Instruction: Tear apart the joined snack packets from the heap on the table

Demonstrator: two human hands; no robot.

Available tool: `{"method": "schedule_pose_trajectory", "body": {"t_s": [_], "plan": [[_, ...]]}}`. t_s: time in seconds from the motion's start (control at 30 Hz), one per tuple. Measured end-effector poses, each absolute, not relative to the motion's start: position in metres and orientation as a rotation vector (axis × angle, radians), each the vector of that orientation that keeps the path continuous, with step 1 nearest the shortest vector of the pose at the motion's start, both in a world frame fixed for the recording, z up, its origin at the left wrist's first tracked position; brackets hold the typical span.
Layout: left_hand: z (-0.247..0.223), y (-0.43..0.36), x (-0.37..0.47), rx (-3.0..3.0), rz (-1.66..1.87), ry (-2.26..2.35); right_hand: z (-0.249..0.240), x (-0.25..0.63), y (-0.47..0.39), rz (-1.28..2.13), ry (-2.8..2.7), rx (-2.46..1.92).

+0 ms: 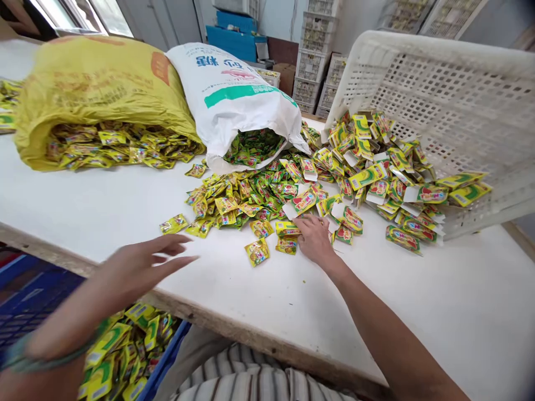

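My left hand [142,264], slightly blurred, hovers over the front edge of the white table [234,289], fingers apart and nothing in them. My right hand [313,239] is at the front of the pile, its fingers bent around the end of a small yellow box [286,228]. Just in front of that box lies a yellow packet [286,245], and another packet [257,252] is to its left. Behind the hands, small yellow and green packets [225,205] lie heaped, with open-ended boxes [303,203] among them on the right.
A yellow sack [104,83] and a white sack [246,106] lie open towards me, packets inside. At the right a white basket [443,100] is tipped on its side, boxes spilling out. Below the table edge, a blue crate [167,356] holds filled boxes. Stacked crates [313,55] stand behind.
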State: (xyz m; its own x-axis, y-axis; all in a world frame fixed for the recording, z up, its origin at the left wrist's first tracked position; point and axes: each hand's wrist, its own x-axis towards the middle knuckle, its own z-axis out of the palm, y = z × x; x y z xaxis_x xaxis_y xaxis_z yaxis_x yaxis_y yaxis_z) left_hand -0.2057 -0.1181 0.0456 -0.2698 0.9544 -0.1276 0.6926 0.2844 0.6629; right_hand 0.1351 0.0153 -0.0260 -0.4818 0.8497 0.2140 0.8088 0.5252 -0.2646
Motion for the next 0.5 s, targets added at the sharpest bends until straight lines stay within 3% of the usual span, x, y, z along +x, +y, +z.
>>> {"method": "schedule_pose_trajectory", "body": {"t_s": [0.13, 0.27, 0.5], "plan": [[0.031, -0.083, -0.126, 1.981, 0.895, 1.78, -0.004, 0.116, -0.004, 0.164, -2.532, -1.187], [0.014, -0.075, -0.089, 2.012, 0.853, 1.608, 0.01, 0.087, -0.018, 0.431, -2.67, -0.926], [0.002, -0.082, -0.134, 1.34, 0.914, 1.964, -0.009, 0.052, 0.029, 0.616, -2.316, -1.445]]}}
